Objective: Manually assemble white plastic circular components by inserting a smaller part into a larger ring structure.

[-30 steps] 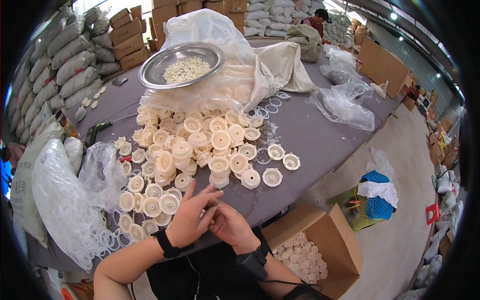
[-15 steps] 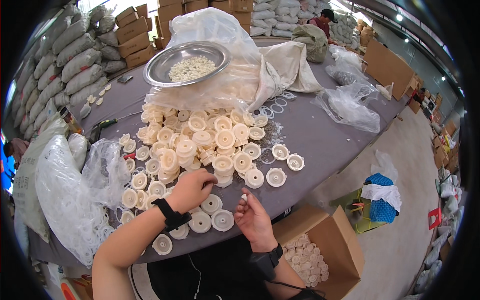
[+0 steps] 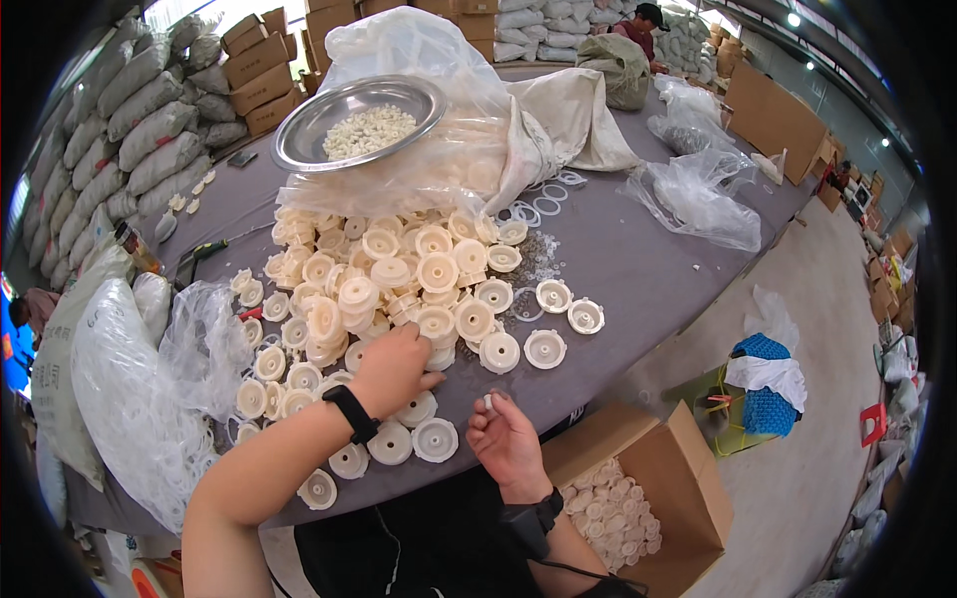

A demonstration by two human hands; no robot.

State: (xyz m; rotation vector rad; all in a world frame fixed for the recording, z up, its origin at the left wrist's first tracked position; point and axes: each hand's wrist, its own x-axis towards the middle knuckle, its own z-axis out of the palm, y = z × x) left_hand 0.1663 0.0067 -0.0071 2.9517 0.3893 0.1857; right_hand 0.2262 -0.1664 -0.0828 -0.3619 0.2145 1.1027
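A heap of cream round plastic caps [image 3: 391, 272] covers the middle of the table. At its near edge my left hand [image 3: 397, 371] reaches in, palm down, thumb held apart from the fingers. Its fingertips touch the caps and are partly hidden; no held part shows. My right hand [image 3: 506, 445] is raised to the right, palm up, with a small white plastic piece [image 3: 488, 402] pinched between thumb and index finger. Near the table's front edge, several white round caps [image 3: 436, 440] lie face up below my left hand.
A steel bowl [image 3: 431, 112] of small white pieces rests on a clear plastic bag at the back. White rings [image 3: 546, 206] lie right of it. Below the table edge, a cardboard box [image 3: 688, 488] holds more caps. A plastic sack [image 3: 130, 384] stands left; a person works far back.
My left hand has pushed slightly forward into the near edge of the heap, its thumb spreading away from the fingers. The right hand stays nearly still with its small piece. The view has shifted slightly.
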